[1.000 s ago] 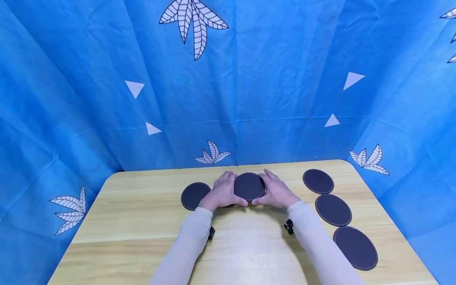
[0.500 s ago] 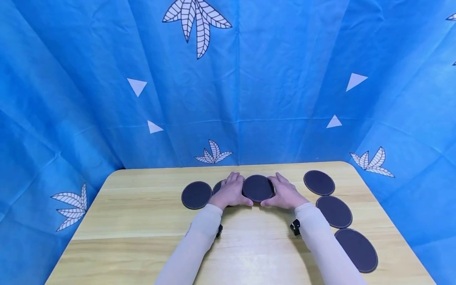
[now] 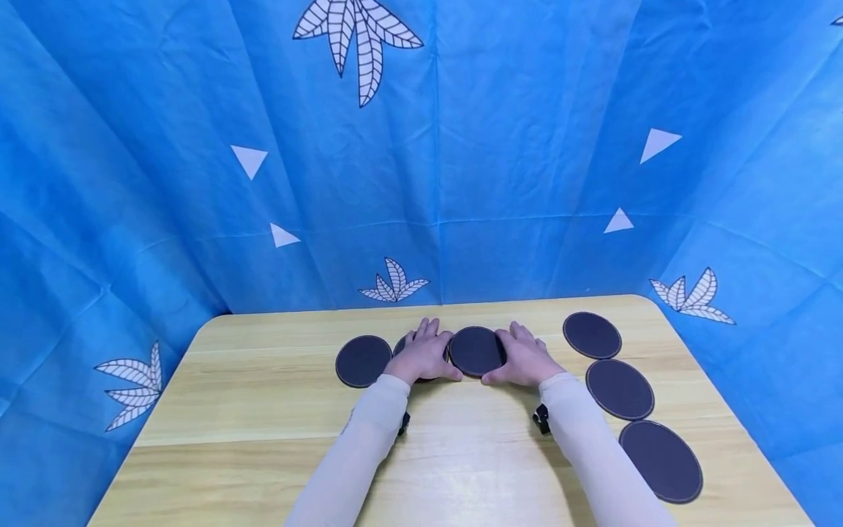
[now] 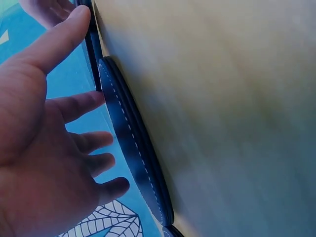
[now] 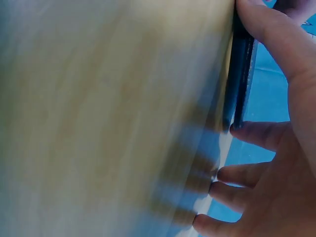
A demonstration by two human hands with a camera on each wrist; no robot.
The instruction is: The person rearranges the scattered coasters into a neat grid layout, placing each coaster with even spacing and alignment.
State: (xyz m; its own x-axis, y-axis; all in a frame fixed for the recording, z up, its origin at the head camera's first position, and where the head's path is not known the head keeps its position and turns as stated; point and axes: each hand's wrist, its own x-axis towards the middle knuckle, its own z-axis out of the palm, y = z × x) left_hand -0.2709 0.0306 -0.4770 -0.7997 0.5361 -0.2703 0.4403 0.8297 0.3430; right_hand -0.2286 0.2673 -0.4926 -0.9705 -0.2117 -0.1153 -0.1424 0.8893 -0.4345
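The left hand and the right hand grip the middle disc from either side between thumb and index finger, near the back of the tabletop. The left hand's other fingers spread over a neighbouring disc; whether they touch it cannot be told. Beside that lies the leftmost disc, while three dark discs run in a slanting row towards the right edge

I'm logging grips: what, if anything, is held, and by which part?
The black coaster between the left hand and right hand, held by its rim on opposite sides.
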